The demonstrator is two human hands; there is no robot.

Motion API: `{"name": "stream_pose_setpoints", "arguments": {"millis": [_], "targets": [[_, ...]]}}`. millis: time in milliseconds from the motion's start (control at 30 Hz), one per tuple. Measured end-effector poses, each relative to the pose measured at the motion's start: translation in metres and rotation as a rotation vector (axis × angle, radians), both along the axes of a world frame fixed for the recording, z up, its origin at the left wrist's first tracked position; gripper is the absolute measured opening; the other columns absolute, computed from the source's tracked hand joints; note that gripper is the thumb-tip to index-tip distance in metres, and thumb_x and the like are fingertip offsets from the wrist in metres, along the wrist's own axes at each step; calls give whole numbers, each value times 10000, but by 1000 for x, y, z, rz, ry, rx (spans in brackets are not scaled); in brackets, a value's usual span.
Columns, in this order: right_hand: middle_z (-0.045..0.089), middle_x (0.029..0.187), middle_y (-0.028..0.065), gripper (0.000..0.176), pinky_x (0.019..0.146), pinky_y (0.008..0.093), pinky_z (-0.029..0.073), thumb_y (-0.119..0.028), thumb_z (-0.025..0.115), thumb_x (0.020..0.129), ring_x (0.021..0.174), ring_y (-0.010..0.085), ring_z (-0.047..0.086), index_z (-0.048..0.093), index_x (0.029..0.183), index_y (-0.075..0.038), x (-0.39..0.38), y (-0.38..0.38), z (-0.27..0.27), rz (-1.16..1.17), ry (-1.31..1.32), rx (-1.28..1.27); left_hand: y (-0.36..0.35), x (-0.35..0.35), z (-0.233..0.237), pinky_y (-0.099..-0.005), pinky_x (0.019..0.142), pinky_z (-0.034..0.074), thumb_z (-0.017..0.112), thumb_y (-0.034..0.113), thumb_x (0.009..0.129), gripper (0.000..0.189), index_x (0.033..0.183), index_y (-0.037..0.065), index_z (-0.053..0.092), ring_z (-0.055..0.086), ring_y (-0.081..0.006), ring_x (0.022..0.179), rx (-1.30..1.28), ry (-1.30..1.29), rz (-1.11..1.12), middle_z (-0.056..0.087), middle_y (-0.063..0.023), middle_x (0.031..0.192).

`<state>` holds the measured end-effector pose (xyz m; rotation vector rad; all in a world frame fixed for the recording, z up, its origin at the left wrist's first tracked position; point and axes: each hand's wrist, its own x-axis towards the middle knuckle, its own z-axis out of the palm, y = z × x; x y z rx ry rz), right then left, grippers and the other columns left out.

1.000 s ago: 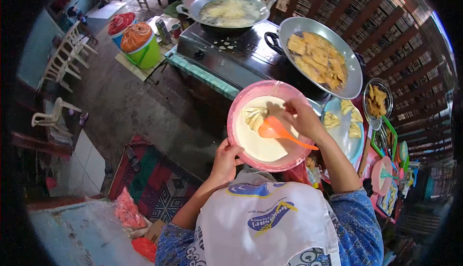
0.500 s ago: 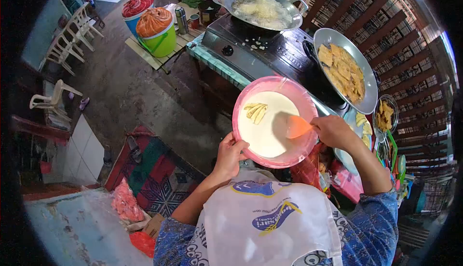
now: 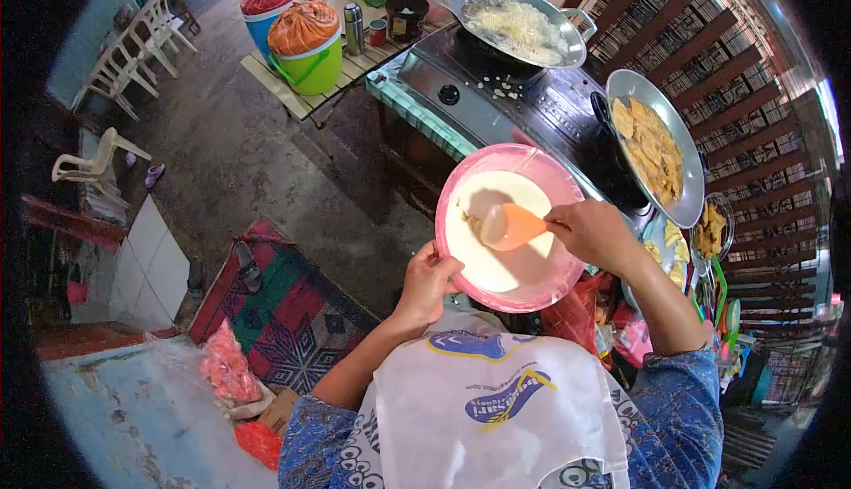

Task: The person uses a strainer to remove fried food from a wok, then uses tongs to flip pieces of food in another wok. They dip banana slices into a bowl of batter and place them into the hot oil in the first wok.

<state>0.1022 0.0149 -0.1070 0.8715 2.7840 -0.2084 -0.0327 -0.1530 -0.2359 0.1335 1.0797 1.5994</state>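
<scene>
My left hand grips the near-left rim of a pink basin, thumb on top. Pale, creamy batter fills the lower part of the basin. In my right hand is the handle of an orange plastic scoop. Its bowl sits over the batter left of centre and casts a shadow there. A small bit of a yellowish slice shows at the scoop's left edge; the rest is hidden. The basin is held in front of the stove, near its front edge.
A wok of bubbling oil with pale food sits on the far burner. Another wok holds golden fried pieces. Beside it are a plate of pale slices and a wire strainer of fried food. A green bucket stands further left.
The scoop has moved left across the basin, over where the slices floated, now mostly covering them. My right hand went left with it. The view has shifted slightly; my left hand keeps its hold.
</scene>
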Motion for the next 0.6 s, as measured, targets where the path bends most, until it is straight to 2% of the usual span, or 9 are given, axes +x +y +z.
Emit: {"name": "stream_pose_setpoints", "arguments": {"millis": [33,100,167,233,267,567,600], "targets": [[586,676,122,155,549,379,457,-242,504,727,622,290,572,620,764,-147,-6,1,3,5,2,1,-2,-5,-1,-335,672,498,474,14,694,264,957,32,489,562,-155,760,0,18,-14,549,-65,883],[590,674,105,166,533,371,454,-273,529,717,608,275,573,623,797,-162,-9,6,10,-15,131,174,-4,-11,2,-336,670,499,474,13,693,266,958,31,488,561,-157,760,-8,14,-15,549,-65,882],[592,676,96,168,528,367,453,-280,536,713,602,270,573,624,805,-170,-9,17,1,-28,130,214,-5,-15,4,-337,668,499,474,13,693,267,959,30,487,561,-159,760,-15,10,-16,549,-65,882],[595,671,79,176,532,366,455,-294,546,709,607,262,576,626,817,-181,-9,24,-12,-49,130,242,-6,-18,5,-284,600,497,506,30,688,174,861,31,512,543,-116,711,-4,-4,2,537,-36,817],[595,671,79,176,532,366,455,-294,546,709,607,262,576,626,817,-181,-10,25,-17,-50,131,243,-6,-20,6,-284,600,497,506,30,688,174,861,31,512,543,-116,711,-3,-3,2,537,-36,817],[608,722,82,194,576,354,458,-293,556,713,657,257,584,621,835,-156,-20,20,-21,-169,131,-48,-8,-33,4,-250,544,475,515,31,675,178,852,49,519,543,-110,684,-31,-11,-8,541,-31,801],[608,722,87,205,586,359,456,-292,557,716,662,264,582,619,844,-145,-21,19,-27,-152,115,-105,-8,-34,3,-291,588,490,497,26,680,242,921,45,499,553,-133,720,-38,12,-31,548,-47,844]]}}
